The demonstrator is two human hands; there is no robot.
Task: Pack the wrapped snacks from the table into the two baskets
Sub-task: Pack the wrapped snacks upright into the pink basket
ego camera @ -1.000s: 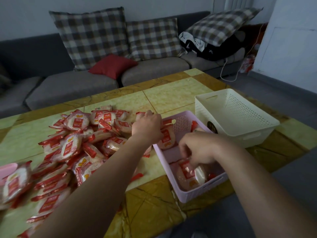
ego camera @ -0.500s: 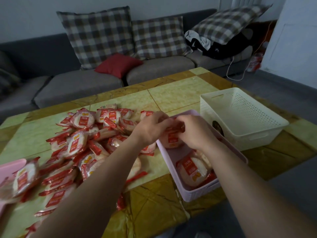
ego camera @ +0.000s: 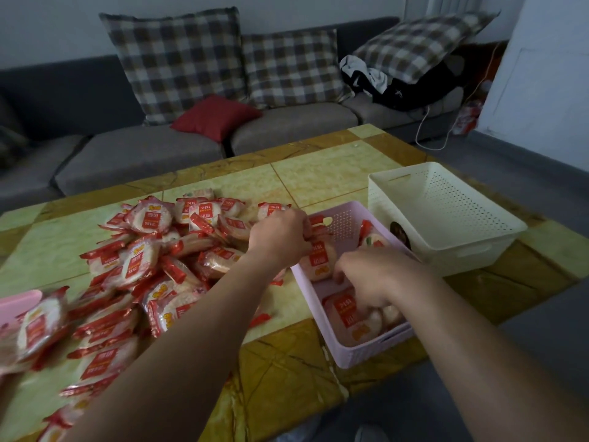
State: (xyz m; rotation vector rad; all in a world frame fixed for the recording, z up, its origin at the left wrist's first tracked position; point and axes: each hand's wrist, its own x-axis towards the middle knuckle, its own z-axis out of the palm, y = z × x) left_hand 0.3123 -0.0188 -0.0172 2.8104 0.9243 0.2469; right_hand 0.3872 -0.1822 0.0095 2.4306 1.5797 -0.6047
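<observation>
**Both hands at pink basket**

L hand (ego camera: 280, 237) reaches across the pile (ego camera: 149, 260) to the left rim of the pink basket (ego camera: 366, 354); its fingers curl round a snack (ego camera: 320, 261) that stands on edge just inside that rim. R hand (ego camera: 376, 275) is down in the same basket, knuckles up, fingers bent, tips on a packet (ego camera: 345, 317) lying flat at the near end; can't tell if it pinches that packet or only presses it. More packets lie under and beside it; another sits at the far right corner (ego camera: 373, 239). White basket (ego camera: 462, 250) stands just right of the pink one, on the counter (ego camera: 318, 177) near its right edge. The pile, red-and-clear wrappers, covers the counter's left half, from mid-counter to the near left corner; the nearest ones are blurred. Behind the counter: grey sofa (ego camera: 143, 151) w/ a red cushion (ego camera: 213, 116).
</observation>
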